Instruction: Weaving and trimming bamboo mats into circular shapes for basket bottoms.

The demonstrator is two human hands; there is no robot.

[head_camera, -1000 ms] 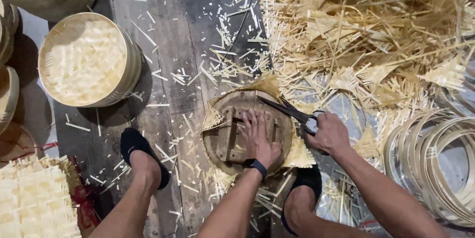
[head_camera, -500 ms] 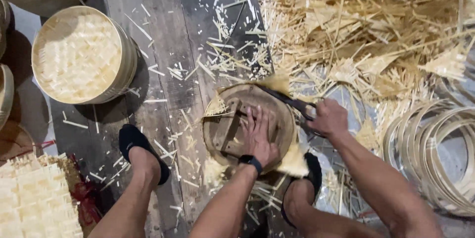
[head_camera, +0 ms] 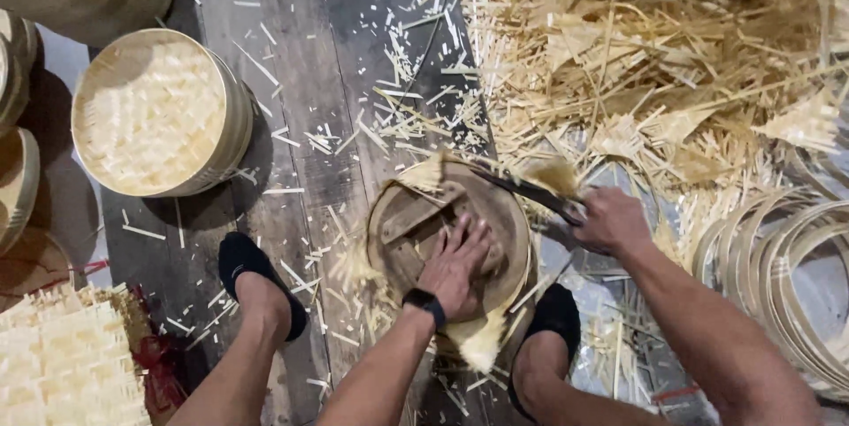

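A round wooden form (head_camera: 447, 231) is pinned flat by the left hand (head_camera: 455, 267), palm down and fingers spread over a crossbar, while a dark-bladed cutting tool (head_camera: 531, 194) is gripped in the closed fist of the right hand (head_camera: 612, 221) and laid against the disc's far edge. A woven bamboo mat (head_camera: 482, 342) is seen sandwiched under the form, on the dark plank floor (head_camera: 301, 99) between the person's two black-slippered feet. Judging by the edges, the trimming looks partly done: along the left rim little overhang is left, while pale ragged corners are still seen sticking out at the top (head_camera: 424, 171), beside the blade (head_camera: 555, 175) and at the near side by the wrist. The mat itself is shown as thin, pale yellow and frayed where it projects, most of it being hidden beneath the wood. A black wristband (head_camera: 426, 300) is worn on the left arm. Short offcuts are scattered across the planks, and a deep heap of bamboo strips and shavings (head_camera: 654, 54) is piled at upper right. A finished bamboo steamer basket (head_camera: 159, 116) with a woven base is set well apart at the left, a stack of woven mats (head_camera: 66, 364) is kept at lower left, and bent bamboo hoops (head_camera: 778, 284) are stacked at the right
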